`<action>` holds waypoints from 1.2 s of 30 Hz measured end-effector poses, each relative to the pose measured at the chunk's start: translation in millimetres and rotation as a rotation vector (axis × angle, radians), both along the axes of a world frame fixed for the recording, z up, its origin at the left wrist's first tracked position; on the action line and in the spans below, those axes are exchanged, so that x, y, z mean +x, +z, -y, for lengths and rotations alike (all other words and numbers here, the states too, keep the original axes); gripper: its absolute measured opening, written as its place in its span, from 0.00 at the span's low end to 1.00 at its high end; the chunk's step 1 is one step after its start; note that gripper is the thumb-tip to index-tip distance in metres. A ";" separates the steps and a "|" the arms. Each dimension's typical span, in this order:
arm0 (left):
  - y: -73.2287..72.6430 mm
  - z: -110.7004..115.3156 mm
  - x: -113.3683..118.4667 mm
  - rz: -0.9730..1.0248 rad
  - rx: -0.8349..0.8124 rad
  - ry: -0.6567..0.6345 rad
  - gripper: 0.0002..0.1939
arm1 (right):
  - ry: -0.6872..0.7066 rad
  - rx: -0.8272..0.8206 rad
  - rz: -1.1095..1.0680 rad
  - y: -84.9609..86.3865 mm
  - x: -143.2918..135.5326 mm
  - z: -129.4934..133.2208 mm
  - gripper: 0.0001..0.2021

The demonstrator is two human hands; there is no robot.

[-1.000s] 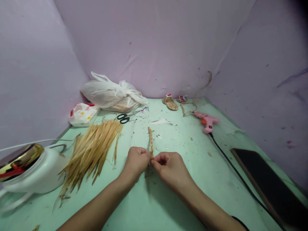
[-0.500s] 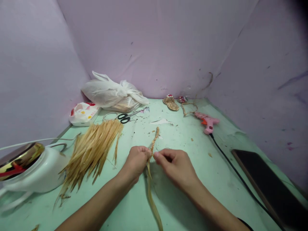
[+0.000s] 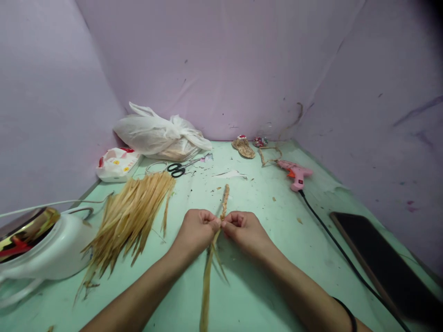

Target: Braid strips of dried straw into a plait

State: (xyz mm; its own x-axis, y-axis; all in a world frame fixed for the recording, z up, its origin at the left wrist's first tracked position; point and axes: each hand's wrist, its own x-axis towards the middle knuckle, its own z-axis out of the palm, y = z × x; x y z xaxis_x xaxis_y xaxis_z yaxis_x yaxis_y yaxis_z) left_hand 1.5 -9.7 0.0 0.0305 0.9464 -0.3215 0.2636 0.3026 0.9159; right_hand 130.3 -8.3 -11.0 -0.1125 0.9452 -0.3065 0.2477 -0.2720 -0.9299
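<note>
A short straw-coloured braid (image 3: 226, 199) points away from me over the pale green table (image 3: 277, 258). My left hand (image 3: 200, 228) is closed, thumb and forefinger pinching the near end of the braid. Thumb tip almost against thumb tip, my right hand (image 3: 242, 228) pinches the same spot from the other side. Below the fingers, loose fibre strands (image 3: 206, 286) hang toward me, one long and one shorter and thinner. The exact crossing of the strands is hidden by the fingertips.
Left lie a bundle of dried fibre strips (image 3: 138, 212), a white container (image 3: 58, 249), scissors (image 3: 178, 170), a tissue pack (image 3: 119, 165) and a white plastic bag (image 3: 162, 136). Right are a pink glue gun (image 3: 296, 174) with its cord and a black phone (image 3: 377, 263). A small woven piece (image 3: 243, 147) sits behind.
My right hand has closed in, its fingers now curled against the left fingertips. The hanging long strand has swung left, and a shorter strand now sticks out to the right.
</note>
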 end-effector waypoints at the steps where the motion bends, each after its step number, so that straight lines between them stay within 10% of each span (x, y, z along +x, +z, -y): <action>1: 1.5 -0.9 -1.2 -0.024 0.007 -0.034 0.09 | -0.024 0.014 -0.009 -1.1 -0.8 -0.1 0.05; 10: 20.3 -9.6 -36.2 -0.275 -0.087 -0.253 0.11 | -0.160 0.014 -0.048 0.5 3.0 -1.5 0.04; 14: 31.5 -24.4 -76.5 -0.773 0.220 0.127 0.11 | -0.149 -0.032 -0.082 2.3 3.8 -1.5 0.05; 18: 28.0 -32.4 -89.9 -1.116 0.061 0.138 0.14 | -0.131 -0.042 -0.094 4.1 3.1 -0.1 0.04; 30: 48.8 -18.2 -94.9 -0.715 0.017 -0.349 0.10 | -0.121 -0.043 -0.075 -1.1 5.4 -4.4 0.04; 36: 25.9 -19.8 -75.4 -0.716 0.246 -0.121 0.12 | -0.082 -0.086 -0.077 4.3 3.4 -3.2 0.04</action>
